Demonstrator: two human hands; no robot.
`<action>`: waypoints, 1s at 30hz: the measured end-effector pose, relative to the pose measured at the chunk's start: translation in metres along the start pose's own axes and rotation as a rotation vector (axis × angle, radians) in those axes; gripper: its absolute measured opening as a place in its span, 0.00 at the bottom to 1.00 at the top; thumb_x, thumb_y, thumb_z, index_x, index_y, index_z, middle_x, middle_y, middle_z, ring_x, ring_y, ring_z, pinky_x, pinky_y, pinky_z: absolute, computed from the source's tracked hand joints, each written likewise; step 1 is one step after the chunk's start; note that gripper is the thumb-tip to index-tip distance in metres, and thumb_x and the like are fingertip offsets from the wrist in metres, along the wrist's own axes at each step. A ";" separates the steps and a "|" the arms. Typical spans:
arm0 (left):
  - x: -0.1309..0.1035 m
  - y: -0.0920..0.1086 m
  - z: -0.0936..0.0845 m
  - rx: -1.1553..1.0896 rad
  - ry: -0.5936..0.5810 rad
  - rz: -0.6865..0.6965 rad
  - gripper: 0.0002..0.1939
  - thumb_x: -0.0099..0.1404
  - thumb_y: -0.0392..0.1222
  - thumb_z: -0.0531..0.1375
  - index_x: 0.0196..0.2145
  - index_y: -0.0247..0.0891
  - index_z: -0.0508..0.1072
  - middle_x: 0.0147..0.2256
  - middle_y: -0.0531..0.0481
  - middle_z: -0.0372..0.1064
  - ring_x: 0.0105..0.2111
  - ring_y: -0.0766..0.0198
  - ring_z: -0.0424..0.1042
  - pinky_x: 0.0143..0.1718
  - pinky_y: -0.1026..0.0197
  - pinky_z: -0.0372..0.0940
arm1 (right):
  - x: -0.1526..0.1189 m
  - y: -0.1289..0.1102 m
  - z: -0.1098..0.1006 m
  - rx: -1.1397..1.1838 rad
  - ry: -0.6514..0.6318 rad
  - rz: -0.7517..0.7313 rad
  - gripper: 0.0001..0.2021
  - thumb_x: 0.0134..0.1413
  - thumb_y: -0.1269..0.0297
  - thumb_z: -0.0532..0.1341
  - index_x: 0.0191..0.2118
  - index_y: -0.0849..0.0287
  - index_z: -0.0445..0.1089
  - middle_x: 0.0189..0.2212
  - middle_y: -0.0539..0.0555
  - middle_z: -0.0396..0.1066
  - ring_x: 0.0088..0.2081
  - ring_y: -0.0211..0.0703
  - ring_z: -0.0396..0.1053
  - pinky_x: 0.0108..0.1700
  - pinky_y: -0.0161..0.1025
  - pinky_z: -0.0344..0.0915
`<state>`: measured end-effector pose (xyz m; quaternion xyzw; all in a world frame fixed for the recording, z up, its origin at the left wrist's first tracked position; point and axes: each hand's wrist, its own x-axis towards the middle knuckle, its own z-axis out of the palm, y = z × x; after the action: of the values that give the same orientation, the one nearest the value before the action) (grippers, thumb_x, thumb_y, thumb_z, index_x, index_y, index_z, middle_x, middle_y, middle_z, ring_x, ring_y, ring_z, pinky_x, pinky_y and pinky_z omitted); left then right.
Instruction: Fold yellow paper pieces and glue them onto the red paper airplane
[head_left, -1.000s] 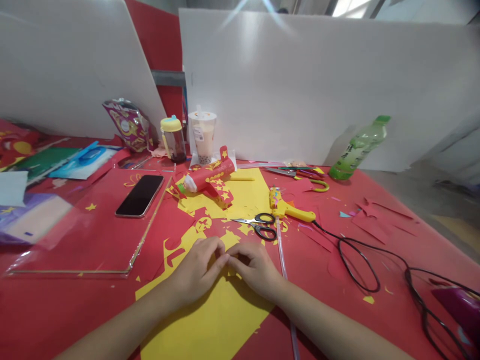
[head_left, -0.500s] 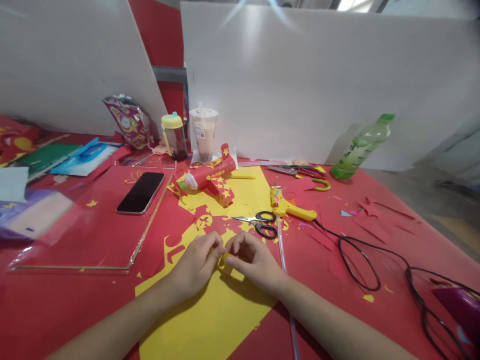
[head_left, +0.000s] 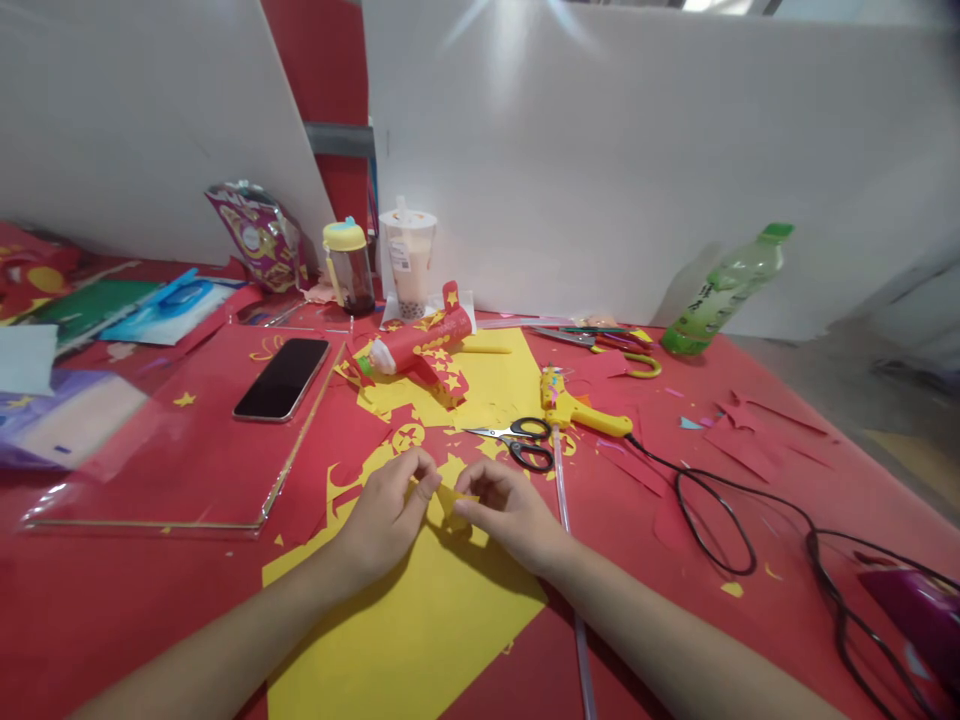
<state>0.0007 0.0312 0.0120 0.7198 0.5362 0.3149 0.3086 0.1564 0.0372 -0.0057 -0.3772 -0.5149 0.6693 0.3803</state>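
Observation:
Between my two hands is a small piece of yellow paper (head_left: 451,503). My left hand (head_left: 397,505) pinches its left side between thumb and fingertips. On the other side, the thumb and curled fingers of my right hand (head_left: 506,510) grip its right edge. Both hands are above a large yellow sheet (head_left: 390,630) on the red table. Just beyond them lie black-handled scissors (head_left: 525,440) with blades pointing left, among yellow paper cutouts. Farther back, a red paper rocket (head_left: 427,345) with yellow stars rests on another yellow sheet (head_left: 502,385).
To the right lie a yellow glue gun (head_left: 585,412) with a black cord (head_left: 716,555), and a clear glue stick (head_left: 568,520). A phone (head_left: 282,378) lies on a clear plastic sleeve at left. A bottle (head_left: 727,290), drink cup (head_left: 409,265) and yellow-lidded cup (head_left: 349,270) stand behind.
The small yellow paper has turned and now shows more of itself between my fingers. My hands have drawn slightly apart. The view has tilted a little.

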 end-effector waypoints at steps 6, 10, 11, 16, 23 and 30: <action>-0.001 -0.003 0.001 -0.148 -0.011 -0.054 0.13 0.63 0.46 0.46 0.25 0.39 0.57 0.22 0.56 0.56 0.24 0.67 0.60 0.27 0.65 0.57 | 0.001 -0.003 -0.001 -0.105 0.224 -0.040 0.13 0.37 0.56 0.63 0.23 0.59 0.61 0.17 0.45 0.58 0.19 0.31 0.55 0.22 0.32 0.55; -0.001 -0.001 0.000 -0.176 -0.055 -0.048 0.10 0.63 0.45 0.48 0.28 0.38 0.62 0.26 0.54 0.61 0.28 0.66 0.63 0.30 0.64 0.59 | 0.001 -0.001 -0.002 -0.169 0.223 -0.072 0.11 0.39 0.57 0.61 0.22 0.59 0.61 0.17 0.46 0.59 0.20 0.32 0.57 0.23 0.32 0.56; 0.000 0.000 0.000 -0.169 -0.080 -0.041 0.09 0.62 0.44 0.49 0.29 0.38 0.63 0.27 0.53 0.63 0.28 0.66 0.64 0.31 0.64 0.60 | 0.001 0.000 -0.002 -0.189 0.209 -0.080 0.11 0.40 0.57 0.61 0.22 0.59 0.61 0.17 0.46 0.59 0.20 0.33 0.57 0.24 0.33 0.56; 0.001 0.001 0.001 -0.101 -0.155 -0.030 0.07 0.59 0.40 0.52 0.27 0.37 0.66 0.25 0.53 0.68 0.26 0.66 0.66 0.30 0.65 0.60 | 0.000 0.006 -0.001 -0.307 0.198 -0.140 0.08 0.44 0.59 0.58 0.26 0.59 0.62 0.19 0.47 0.60 0.21 0.34 0.59 0.24 0.33 0.57; 0.002 0.002 -0.001 -0.082 -0.128 -0.065 0.07 0.57 0.38 0.53 0.29 0.37 0.70 0.27 0.51 0.72 0.29 0.64 0.70 0.32 0.65 0.63 | -0.002 0.008 -0.003 -0.505 0.223 -0.188 0.04 0.48 0.66 0.55 0.27 0.60 0.64 0.20 0.49 0.63 0.23 0.34 0.61 0.26 0.33 0.59; 0.002 0.001 0.000 -0.032 -0.143 -0.031 0.07 0.58 0.38 0.53 0.27 0.37 0.70 0.27 0.51 0.72 0.28 0.64 0.69 0.31 0.64 0.62 | -0.003 0.002 0.000 -0.661 0.186 -0.236 0.05 0.48 0.68 0.54 0.25 0.59 0.62 0.19 0.48 0.63 0.21 0.34 0.59 0.24 0.32 0.57</action>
<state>0.0015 0.0326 0.0136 0.7271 0.5188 0.2661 0.3624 0.1576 0.0340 -0.0072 -0.4772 -0.7066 0.3809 0.3576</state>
